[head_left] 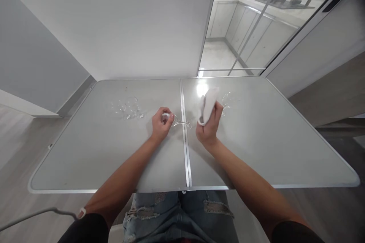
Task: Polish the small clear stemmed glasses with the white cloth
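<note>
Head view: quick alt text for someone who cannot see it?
The left hand holds a clear stemmed glass on its side over a grey folding table, while the right hand grips a white cloth. More clear glasses stand left, another glass right.

Left of your hands you see a cluster of clear glasses [127,108]; beyond them, another glass [228,100] on the grey table [256,152].

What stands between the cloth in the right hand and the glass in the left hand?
Nothing visible does. The left hand holds the wine glass on its side, foot toward the right hand with the white cloth. Only bare table and its centre seam lie between them.
</note>
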A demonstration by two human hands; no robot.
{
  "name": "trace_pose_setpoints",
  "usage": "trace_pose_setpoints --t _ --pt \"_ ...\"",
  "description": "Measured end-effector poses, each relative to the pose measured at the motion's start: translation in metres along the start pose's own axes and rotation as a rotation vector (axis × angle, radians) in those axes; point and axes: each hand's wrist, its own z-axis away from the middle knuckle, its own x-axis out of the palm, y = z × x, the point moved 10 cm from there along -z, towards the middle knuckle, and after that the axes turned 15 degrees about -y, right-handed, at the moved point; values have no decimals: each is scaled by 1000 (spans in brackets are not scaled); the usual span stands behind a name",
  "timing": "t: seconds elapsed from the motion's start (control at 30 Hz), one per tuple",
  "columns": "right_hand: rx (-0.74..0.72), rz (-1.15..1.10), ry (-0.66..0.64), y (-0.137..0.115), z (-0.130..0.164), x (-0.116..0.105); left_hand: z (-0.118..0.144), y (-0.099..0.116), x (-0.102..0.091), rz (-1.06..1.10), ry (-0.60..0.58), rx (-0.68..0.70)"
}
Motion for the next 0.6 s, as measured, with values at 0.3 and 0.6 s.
trace_pose_setpoints --t 0.3,0.6 --pt "-50 -228 -737 -26 2 74 7 15 2 -91 -17 141" --pt "19 -243 -782 -15 -2 69 10 24 -3 -68 40 194"
